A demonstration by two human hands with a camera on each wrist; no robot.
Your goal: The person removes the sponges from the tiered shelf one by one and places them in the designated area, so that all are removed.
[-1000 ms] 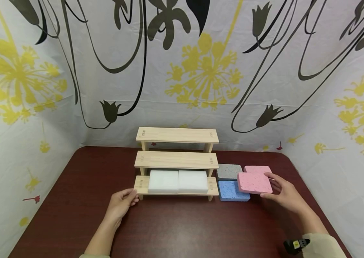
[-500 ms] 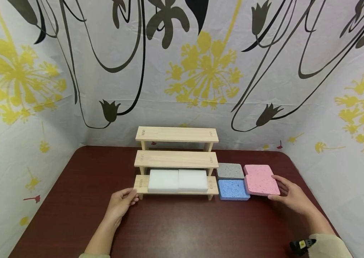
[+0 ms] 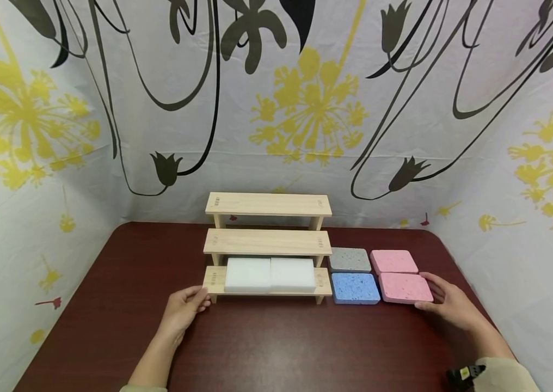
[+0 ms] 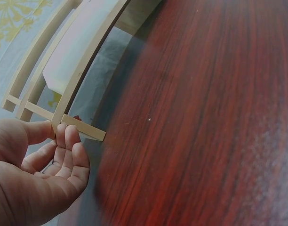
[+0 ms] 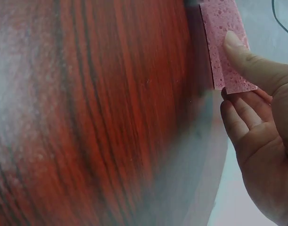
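My left hand (image 3: 182, 313) pinches the front left corner of the lowest step of a pale wooden three-tier stand (image 3: 266, 241); the left wrist view shows thumb and fingertips at the wooden edge (image 4: 64, 106). Two white sponge blocks (image 3: 270, 275) sit side by side on that lowest step. At the right, my right hand (image 3: 453, 305) holds the near pink sponge (image 3: 406, 287) by its right edge, thumb against one side in the right wrist view. This sponge lies in front of another pink sponge (image 3: 394, 261) and right of a blue sponge (image 3: 355, 288).
A grey sponge (image 3: 350, 259) lies behind the blue one, close to the stand's right side. All stand on a dark red-brown table (image 3: 276, 348) with rounded back corners. Patterned white cloth (image 3: 306, 109) hangs around the back and both sides.
My right hand has carried the pink sponge right and down, from overlapping the blue and rear pink sponges to a spot beside the blue one. The left hand stays at the stand's corner.
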